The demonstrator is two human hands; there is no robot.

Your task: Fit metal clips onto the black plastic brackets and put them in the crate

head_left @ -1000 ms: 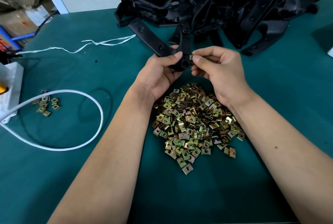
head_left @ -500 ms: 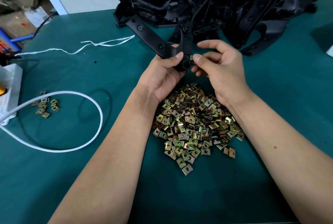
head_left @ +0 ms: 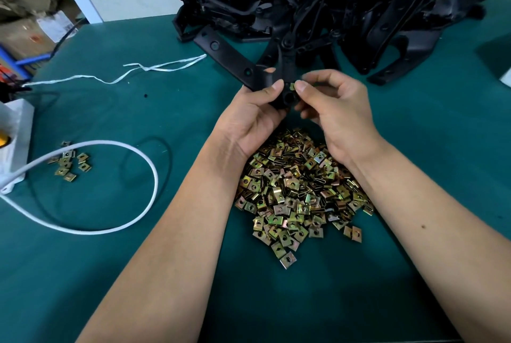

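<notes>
A person's two bare forearms reach over a green bench (head_left: 110,273). The left hand (head_left: 249,119) grips a black plastic bracket (head_left: 235,63), thumb curled over its near end, holding it just above the bench with its long arm pointing away to the left. The right hand (head_left: 340,113) pinches a small brass-coloured metal clip (head_left: 292,86) between thumb and forefinger, right at the bracket's near end beside a round hole. Whether the clip is already partly seated is hard to tell; it is small and half hidden by the fingertips.

To do this step well, the left hand likely needs to keep the bracket steady while the right slides the clip squarely onto the edge, its opening lined up with the hole.

A heap of loose clips (head_left: 298,190) lies beneath the wrists, and a pile of brackets (head_left: 345,2) sits at the far edge. No crate is in view.
</notes>
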